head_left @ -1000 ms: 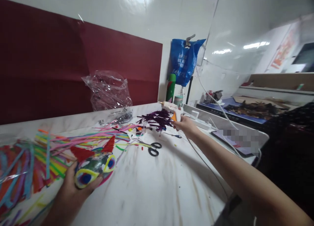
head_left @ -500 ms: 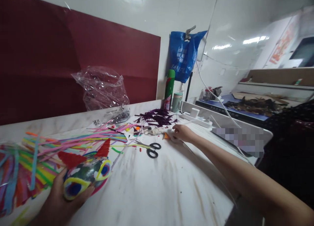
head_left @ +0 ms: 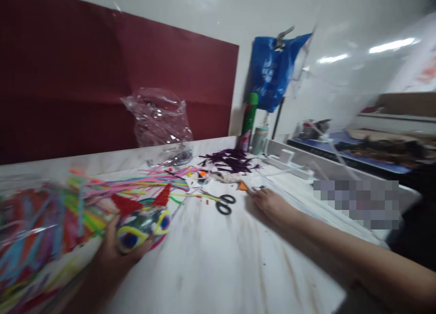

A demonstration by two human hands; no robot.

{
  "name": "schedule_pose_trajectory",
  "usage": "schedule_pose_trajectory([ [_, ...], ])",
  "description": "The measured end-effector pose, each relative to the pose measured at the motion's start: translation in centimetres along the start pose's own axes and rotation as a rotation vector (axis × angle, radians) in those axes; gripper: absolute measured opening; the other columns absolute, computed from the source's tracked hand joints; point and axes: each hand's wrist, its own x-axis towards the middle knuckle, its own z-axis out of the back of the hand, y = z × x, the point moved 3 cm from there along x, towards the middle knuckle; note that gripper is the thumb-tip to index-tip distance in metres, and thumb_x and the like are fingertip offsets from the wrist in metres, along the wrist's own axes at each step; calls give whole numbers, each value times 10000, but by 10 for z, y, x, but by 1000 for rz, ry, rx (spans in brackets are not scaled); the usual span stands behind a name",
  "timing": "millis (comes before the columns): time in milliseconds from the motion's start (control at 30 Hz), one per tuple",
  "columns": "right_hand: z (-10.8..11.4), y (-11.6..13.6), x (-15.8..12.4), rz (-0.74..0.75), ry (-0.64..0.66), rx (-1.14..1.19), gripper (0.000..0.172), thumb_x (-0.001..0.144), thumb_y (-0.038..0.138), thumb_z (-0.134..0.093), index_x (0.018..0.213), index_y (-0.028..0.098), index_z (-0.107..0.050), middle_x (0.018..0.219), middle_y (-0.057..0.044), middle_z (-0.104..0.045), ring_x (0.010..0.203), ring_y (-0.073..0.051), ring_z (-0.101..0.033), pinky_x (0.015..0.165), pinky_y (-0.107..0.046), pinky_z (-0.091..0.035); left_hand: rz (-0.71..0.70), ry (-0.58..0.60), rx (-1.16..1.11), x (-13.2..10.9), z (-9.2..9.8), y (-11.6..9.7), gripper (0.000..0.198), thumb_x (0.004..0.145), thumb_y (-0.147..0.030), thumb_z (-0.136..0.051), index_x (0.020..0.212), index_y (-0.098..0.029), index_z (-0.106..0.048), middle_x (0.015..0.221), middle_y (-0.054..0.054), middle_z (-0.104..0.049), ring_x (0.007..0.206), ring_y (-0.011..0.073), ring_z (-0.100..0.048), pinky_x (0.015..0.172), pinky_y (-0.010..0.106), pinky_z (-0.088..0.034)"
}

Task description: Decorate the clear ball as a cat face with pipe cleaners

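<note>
My left hand [head_left: 116,250] is closed around a colourful craft figure [head_left: 145,218] with big ringed eyes and two red felt ears, low at the left over the white table [head_left: 218,268]. My right hand [head_left: 270,202] lies on the table right of centre, fingers stretched toward a glue gun [head_left: 235,181] with an orange trigger that lies just beyond the fingertips. The picture is smeared, so I cannot see if the fingers touch it. Black-handled scissors [head_left: 223,203] lie just left of my right hand.
Heaps of coloured pipe cleaners [head_left: 112,189] and paper strips [head_left: 30,227] cover the left of the table. Purple shreds [head_left: 233,159], a clear plastic bag [head_left: 158,121], a green spray can [head_left: 248,121] and a cup stand at the back. A blue bag [head_left: 272,77] hangs on the wall.
My right hand lowered the glue gun from the air onto the table, let go of it and drew back a little. The left hand keeps its hold on the craft figure.
</note>
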Motion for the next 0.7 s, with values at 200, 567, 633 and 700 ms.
schedule_pose_trajectory([
  [200,-46,-30,-4,64,49,-35,244,822,132,-452,791,140,-694,825,-230,-682,724,-275,-633,708,-441,-479,-115,111,-211,-15,5,-4,986,447,-429,-801,1300,-157,-387,1151,126,-584,1057,305,-586,913,426,-468],
  [567,-10,0,44,-91,-39,171,259,880,177,-393,863,168,-651,844,-162,-652,749,-246,-632,706,-352,-474,-178,203,-241,-16,9,-11,924,474,-358,-815,1275,-190,-386,1155,106,-587,1026,273,-608,895,401,-489],
  [633,-1,11,69,-94,-15,140,294,913,208,-362,779,149,-618,792,-153,-639,711,-241,-615,681,-346,-456,-168,208,-217,-16,10,-12,942,464,-358,-819,1280,-181,-383,1161,116,-584,1041,283,-603,901,405,-485],
  [700,3,18,91,-127,44,101,223,880,217,-437,774,126,-610,777,-158,-646,723,-260,-620,660,-345,-454,-156,194,-240,-17,10,-11,950,465,-361,-815,1288,-179,-377,1178,120,-574,1055,282,-598,914,401,-478],
])
